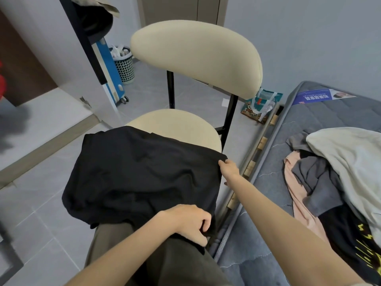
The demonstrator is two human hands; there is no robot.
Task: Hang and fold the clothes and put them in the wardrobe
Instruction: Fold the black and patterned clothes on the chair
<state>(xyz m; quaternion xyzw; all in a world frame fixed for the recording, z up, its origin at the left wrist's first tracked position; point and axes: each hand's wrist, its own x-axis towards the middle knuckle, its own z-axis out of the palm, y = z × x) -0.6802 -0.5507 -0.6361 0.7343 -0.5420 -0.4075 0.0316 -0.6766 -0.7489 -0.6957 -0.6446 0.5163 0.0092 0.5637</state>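
Note:
A black garment [136, 172] lies spread over the front of a cream chair seat [181, 124] and over my lap. My right hand [228, 168] pinches its far right corner beside the seat edge. My left hand [187, 221] grips the near right edge of the same garment, fingers curled into the cloth above my knee. A heap of other clothes [321, 182] lies on the grey mattress [268, 203] to the right: a cream piece, grey pieces, a pink one and a black one with yellow print.
The chair's cream backrest [195, 56] stands right in front. A dark wardrobe door edge [86, 44] rises at the upper left, with a blue-and-white wheeled unit [111, 73] and a mesh bin [123, 62] behind it. A printed bag [261, 106] lies on the grey tile floor [41, 203].

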